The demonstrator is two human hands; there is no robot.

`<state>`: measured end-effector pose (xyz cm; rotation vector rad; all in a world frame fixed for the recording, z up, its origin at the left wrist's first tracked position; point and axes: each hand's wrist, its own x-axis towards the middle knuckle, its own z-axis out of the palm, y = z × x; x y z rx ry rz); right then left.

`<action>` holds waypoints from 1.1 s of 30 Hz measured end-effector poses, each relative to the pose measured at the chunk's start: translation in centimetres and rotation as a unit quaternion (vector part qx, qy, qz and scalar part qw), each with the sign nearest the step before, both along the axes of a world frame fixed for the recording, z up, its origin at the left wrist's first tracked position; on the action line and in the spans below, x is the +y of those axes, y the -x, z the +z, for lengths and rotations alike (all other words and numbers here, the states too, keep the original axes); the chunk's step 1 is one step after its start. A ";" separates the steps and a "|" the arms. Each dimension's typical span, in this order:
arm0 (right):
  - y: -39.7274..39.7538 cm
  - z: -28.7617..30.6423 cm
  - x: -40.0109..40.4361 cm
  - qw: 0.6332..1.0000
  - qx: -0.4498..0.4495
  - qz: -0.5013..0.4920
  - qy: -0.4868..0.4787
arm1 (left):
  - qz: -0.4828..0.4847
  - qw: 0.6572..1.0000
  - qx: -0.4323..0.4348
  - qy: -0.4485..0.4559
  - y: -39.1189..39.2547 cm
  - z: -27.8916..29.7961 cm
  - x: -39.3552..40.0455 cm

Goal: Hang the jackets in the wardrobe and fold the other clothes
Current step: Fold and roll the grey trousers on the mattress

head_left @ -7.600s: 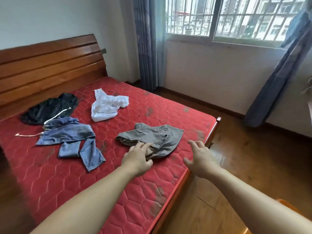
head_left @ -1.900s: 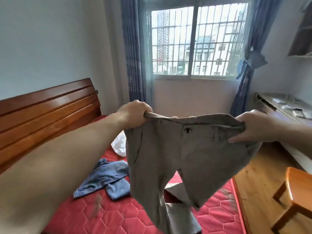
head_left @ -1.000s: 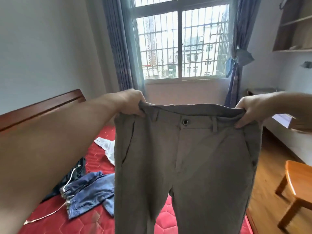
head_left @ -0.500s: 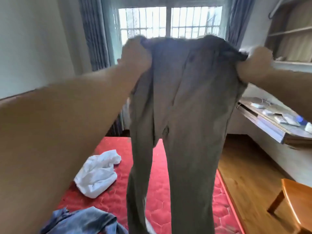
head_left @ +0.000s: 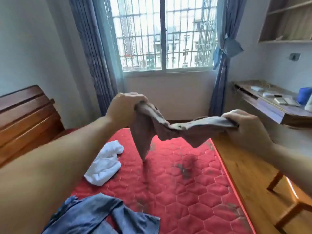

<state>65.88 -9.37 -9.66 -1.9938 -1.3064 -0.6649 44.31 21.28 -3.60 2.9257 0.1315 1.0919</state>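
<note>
A bed (head_left: 194, 191) with a bare red quilted mattress filled the lower middle of the view, and everything here is placed relative to it. At its head end, on the left, stood a wooden headboard (head_left: 25, 122). Beyond its far end was a barred window (head_left: 163, 34) between blue curtains. Off its right side ran a wooden floor with a desk (head_left: 270, 107) against the wall and part of a wooden chair (head_left: 290, 200).

On the bed's near edge lay crumpled jeans (head_left: 94, 215). Farther in, toward the headboard side, lay a bunched white garment (head_left: 104, 164).

Above the bed's middle, grey trousers (head_left: 168, 130) hung in the air, slack and sagging between two grips, one end trailing down almost to the mattress. The left hand (head_left: 125, 108) was clenched on one end and the right hand (head_left: 244, 125) on the other, the hands held well apart.

The step appeared to be folding the trousers. The next move probably called for lowering them flat onto the bed, or bringing both ends together to halve them.
</note>
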 end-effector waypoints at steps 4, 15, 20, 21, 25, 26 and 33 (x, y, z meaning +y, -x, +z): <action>3.6 -15.9 -3.6 0.989 0.088 0.016 0.120 | 0.004 0.989 0.142 -0.040 3.3 -16.7 -2.7; 17.3 -50.8 -18.5 0.837 0.278 -0.051 0.469 | 0.110 0.829 0.545 0.066 16.0 -55.3 -20.8; 21.4 -56.5 -22.9 0.786 0.301 -0.066 0.536 | 0.118 0.764 0.626 0.108 20.5 -61.6 -25.2; 21.7 -57.2 -23.2 0.781 0.300 -0.060 0.545 | 0.116 0.765 0.623 0.115 21.1 -62.3 -25.5; 22.1 -58.8 -23.2 0.755 0.283 -0.054 0.590 | 0.117 0.747 0.639 0.143 22.0 -64.6 -25.9; 22.2 -59.0 -23.1 0.746 0.280 -0.059 0.601 | 0.117 0.742 0.642 0.153 22.0 -65.0 -26.0; 22.6 -58.9 -22.3 0.692 0.290 -0.031 0.660 | 0.070 0.650 0.724 0.219 20.4 -65.5 -24.8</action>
